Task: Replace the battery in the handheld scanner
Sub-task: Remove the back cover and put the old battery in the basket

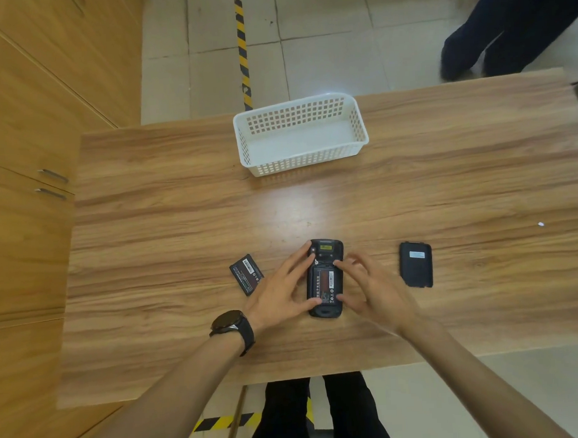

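On the wooden table (pixel 150 223), a loose battery (pixel 247 274) lies flat just outside the left hand (pixel 280 293), label side up and tilted, with the hand's edge close to or over its near corner. A dark wristwatch (pixel 234 330) sits on the left wrist. The left hand is spread, palm down, its fingers reaching along the left edge of the handheld scanner (pixel 325 278), with the thumb touching the lower left of the battery bay and a fingertip near the scanner's upper left corner. The scanner lies back side up between the two hands, long axis pointing away from the person, its cover off and a second battery (pixel 326 284) seated in the open bay with its label showing. The right hand (pixel 370 286) is also spread and curled loosely over the scanner's right edge, one fingertip at the top right of the seated battery and the thumb at its lower right; neither hand grips the scanner fully. Outside the right hand, well apart from it, the black battery cover (pixel 416 264) lies flat on the table. Far beyond both hands, a white perforated plastic basket (pixel 299 162) stands near the table's far edge.
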Action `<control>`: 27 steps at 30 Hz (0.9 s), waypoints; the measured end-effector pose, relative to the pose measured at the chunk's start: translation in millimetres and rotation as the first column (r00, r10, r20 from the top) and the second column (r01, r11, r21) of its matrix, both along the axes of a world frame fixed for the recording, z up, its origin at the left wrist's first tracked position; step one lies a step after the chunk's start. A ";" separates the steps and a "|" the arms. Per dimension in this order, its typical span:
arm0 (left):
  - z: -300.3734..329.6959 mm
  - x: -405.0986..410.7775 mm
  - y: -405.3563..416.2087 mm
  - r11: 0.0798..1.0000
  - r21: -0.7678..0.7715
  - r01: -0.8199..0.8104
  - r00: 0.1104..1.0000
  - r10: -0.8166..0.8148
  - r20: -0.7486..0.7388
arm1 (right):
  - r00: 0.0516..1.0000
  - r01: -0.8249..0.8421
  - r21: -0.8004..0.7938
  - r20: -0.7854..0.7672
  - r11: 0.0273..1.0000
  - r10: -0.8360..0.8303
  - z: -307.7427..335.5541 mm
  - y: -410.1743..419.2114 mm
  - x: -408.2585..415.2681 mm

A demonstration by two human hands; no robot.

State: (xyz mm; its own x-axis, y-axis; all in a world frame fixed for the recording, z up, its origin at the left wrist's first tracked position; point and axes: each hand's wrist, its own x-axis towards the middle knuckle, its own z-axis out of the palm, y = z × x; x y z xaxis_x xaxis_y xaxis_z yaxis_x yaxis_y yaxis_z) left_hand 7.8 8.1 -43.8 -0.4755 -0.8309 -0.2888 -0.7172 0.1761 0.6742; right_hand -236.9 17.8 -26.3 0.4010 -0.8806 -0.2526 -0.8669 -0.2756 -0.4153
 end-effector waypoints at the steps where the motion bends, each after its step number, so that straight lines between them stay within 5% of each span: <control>1: 0.0 0.3 -0.9 1.000 -0.015 0.010 1.000 -0.010 0.004 | 1.000 -0.009 0.013 0.001 1.000 0.009 -2.1 0.4 3.3; 17: 12.0 -9.4 -11.1 0.961 -0.004 0.275 0.921 -0.262 0.287 | 0.972 -0.144 -0.006 -0.190 0.990 0.141 2.1 1.4 15.9; 27: 11.0 -8.5 -14.6 0.971 -0.003 0.240 0.936 -0.231 0.266 | 0.962 -0.188 0.066 -0.191 0.980 0.198 8.7 -4.2 15.9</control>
State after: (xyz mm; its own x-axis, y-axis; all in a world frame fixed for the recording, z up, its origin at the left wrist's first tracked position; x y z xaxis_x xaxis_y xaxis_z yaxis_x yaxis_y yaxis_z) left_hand -0.7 -6.5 -32.8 -0.5702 -0.7162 -0.4023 -0.8025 0.3811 0.4590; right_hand -221.0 13.6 -17.6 0.5008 -0.7768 -0.3819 -0.8648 -0.4300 -0.2593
